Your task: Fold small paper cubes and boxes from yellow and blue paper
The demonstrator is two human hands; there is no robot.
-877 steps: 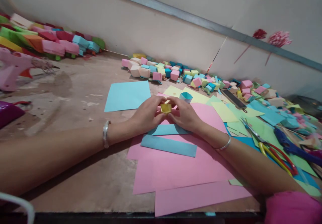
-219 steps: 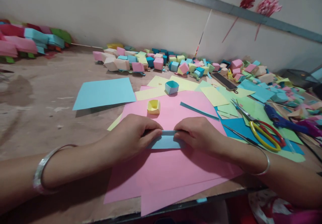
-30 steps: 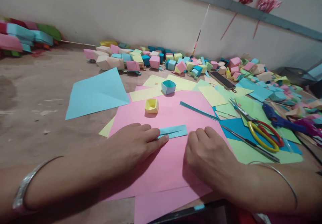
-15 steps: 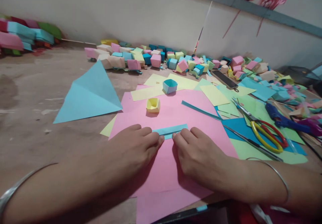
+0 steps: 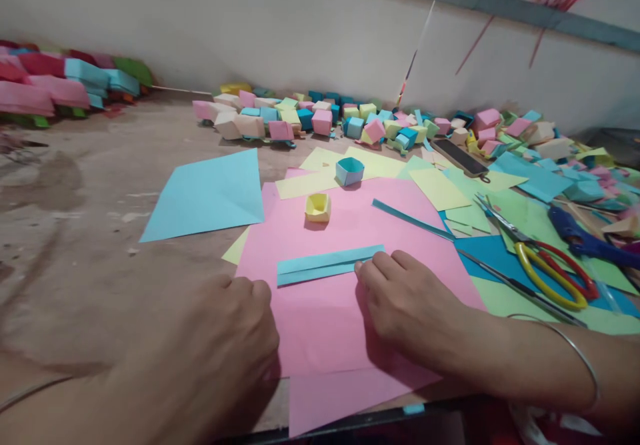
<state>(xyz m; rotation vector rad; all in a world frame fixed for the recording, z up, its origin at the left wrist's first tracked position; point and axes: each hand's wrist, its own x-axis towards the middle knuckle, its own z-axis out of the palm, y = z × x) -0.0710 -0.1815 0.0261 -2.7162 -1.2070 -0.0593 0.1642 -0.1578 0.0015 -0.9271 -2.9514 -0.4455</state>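
Observation:
A light-blue folded paper strip (image 5: 325, 266) lies on a pink paper sheet (image 5: 320, 331), its lengthwise fold running along the middle. The right end of this strip is pinched by my right hand (image 5: 405, 295), fingers bent and pressed together. To the left and lower down, apart from the strip, my left hand (image 5: 230, 325) is curled into a loose fist; I see nothing in it, though its underside is hidden. Beyond the strip stand a small yellow paper box (image 5: 318, 208) and a small blue paper box (image 5: 349, 171). A narrow blue strip (image 5: 413, 219) rests to their right.
A light-blue sheet (image 5: 210, 195) lies at left. On the right are scissors (image 5: 545, 255), a tweezer-like metal tool (image 5: 520, 288), a blue glue gun (image 5: 585, 235) and a phone (image 5: 460, 157). Several small paper blocks (image 5: 323, 122) line the wall.
My left hand has let go of the strip and drawn back left and down, uncovering its left end. My right hand stays at the right end. The light-blue sheet at left now looks flatter.

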